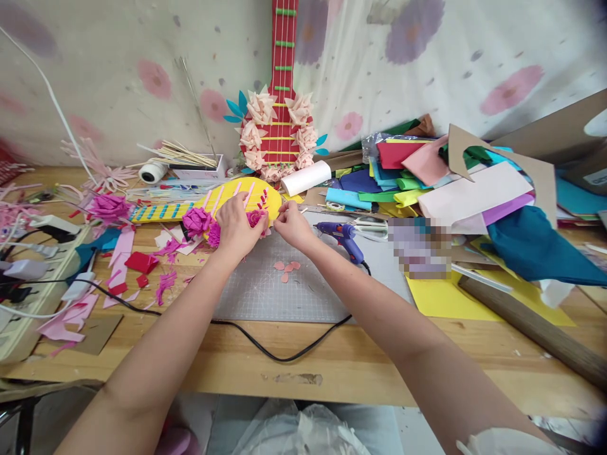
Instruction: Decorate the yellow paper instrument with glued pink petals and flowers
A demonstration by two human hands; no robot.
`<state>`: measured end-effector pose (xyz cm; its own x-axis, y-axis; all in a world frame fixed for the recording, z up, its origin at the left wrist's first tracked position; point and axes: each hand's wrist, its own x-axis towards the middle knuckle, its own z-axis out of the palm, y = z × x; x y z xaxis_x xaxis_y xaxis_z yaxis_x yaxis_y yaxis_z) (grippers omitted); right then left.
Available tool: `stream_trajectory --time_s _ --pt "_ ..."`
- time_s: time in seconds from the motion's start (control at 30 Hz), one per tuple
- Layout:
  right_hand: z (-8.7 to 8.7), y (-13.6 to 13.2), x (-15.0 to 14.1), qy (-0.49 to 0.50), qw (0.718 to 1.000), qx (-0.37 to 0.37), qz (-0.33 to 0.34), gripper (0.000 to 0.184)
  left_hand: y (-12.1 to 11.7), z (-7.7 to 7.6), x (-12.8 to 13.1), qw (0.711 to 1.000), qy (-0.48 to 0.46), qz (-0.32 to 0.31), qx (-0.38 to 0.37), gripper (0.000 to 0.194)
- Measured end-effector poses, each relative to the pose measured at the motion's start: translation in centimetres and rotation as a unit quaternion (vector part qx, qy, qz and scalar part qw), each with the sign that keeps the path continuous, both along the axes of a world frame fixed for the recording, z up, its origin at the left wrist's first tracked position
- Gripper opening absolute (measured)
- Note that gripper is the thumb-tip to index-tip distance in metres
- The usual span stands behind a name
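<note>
A pale sheet with pink and purple blossoms (332, 38) hangs behind my wooden bench (227, 373), and a red guitar (285, 69) dressed in peach flowers (262, 106) leans upright against it. In front of that, the yellow guitar (274, 197) lies flat, its body reaching over the far part of my grey cutting mat (284, 309).

My left hand (233, 224) has a grip on its body beside the magenta flowers (196, 221). My right hand (294, 226) has its fingertips bunched at the body's rounded end; whether they pinch anything, I can't tell.

The yellow piece looks well along to me. Blue strips (164, 212) cross the neck, pink strips (215, 202) and small red bits (263, 199) sit on the body, and magenta flowers line the near edge. The far edge has no flowers, and I see no strings like the red one's. Whether the magenta flower at the neck's end is fixed, I can't tell.

Loose pink petals (285, 277) lie on the mat, with the purple glue gun (348, 243) to the right. Coloured paper (474, 196) heaps up on the right of the bench; scraps and a power strip (23, 316) crowd the left.
</note>
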<state>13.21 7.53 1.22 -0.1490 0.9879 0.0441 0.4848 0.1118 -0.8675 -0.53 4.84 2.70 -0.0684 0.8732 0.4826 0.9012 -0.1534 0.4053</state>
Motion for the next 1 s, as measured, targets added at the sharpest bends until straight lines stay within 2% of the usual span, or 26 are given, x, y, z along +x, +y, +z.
stream_trajectory --time_s 0.6,0.77,0.87,1.0 --pt "0.1 0.0 -0.5 0.029 0.999 -0.012 0.013 0.023 0.0 0.3 0.1 1.0 0.001 0.004 -0.006 0.049" --pt "-0.3 0.7 0.1 0.068 0.998 -0.008 0.002 0.015 0.0 0.3 0.1 1.0 0.0 0.003 -0.006 0.05" --pt "-0.2 0.8 0.3 0.099 0.995 -0.025 0.017 0.012 0.0 0.4 0.1 1.0 -0.002 0.003 -0.011 0.05" --pt "0.2 0.7 0.3 0.096 0.995 -0.033 0.022 0.012 0.0 0.5 0.1 1.0 -0.005 0.005 -0.019 0.05"
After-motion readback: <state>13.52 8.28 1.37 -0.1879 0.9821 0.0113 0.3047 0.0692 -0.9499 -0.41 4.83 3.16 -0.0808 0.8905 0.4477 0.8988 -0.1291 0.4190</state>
